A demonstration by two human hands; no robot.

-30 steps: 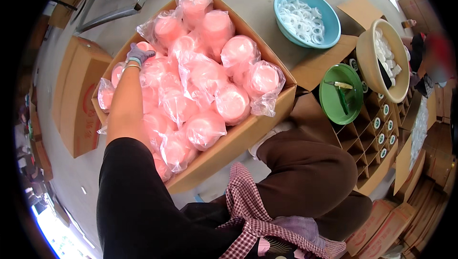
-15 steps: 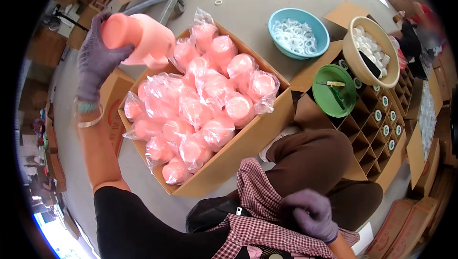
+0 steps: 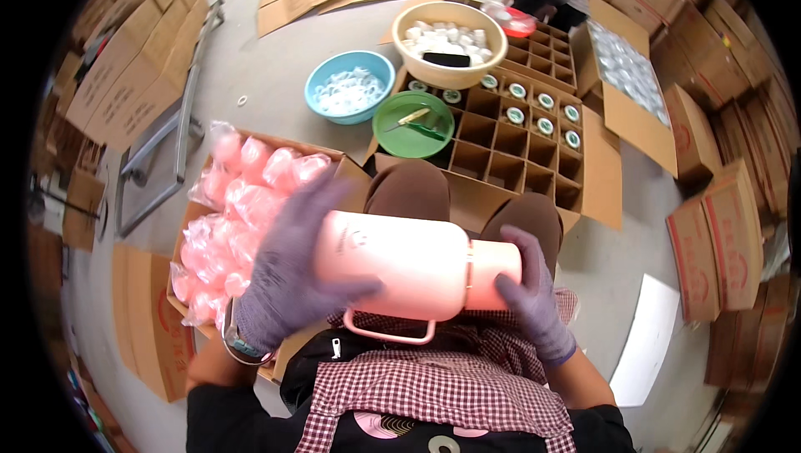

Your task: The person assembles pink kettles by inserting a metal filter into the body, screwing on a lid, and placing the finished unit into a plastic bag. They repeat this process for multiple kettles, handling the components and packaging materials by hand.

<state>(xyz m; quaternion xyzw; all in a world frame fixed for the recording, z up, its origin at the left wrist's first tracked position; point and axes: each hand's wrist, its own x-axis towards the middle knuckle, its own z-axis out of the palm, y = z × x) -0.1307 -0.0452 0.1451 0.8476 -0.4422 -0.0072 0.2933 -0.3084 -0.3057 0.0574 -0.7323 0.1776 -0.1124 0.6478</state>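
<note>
A pink tumbler (image 3: 399, 265) with a side handle lies level above my lap, its handle hanging on the near side. My left hand (image 3: 288, 265), in a grey-purple glove and slightly blurred, grips its wide left end, thumb across the near side. My right hand (image 3: 534, 294), gloved too, is closed round the narrower right end, thumb and fingers on either side. To the left, an open carton (image 3: 179, 294) holds several pink tumblers (image 3: 250, 203) in clear plastic bags, partly hidden behind my left hand.
Ahead stand a blue basin (image 3: 317, 107) of white rings, a green bowl (image 3: 396, 148) with a small tool, and a cream basin (image 3: 455, 78) of white caps and a black phone. A divided carton (image 3: 521, 173) holds several containers. Left is a metal trolley (image 3: 179, 140); stacked cartons (image 3: 709, 244) line the right.
The tumbler has come from above the left carton to over my lap, turned sideways. My right hand has risen from my lap onto its narrow end. The view has swung right.
</note>
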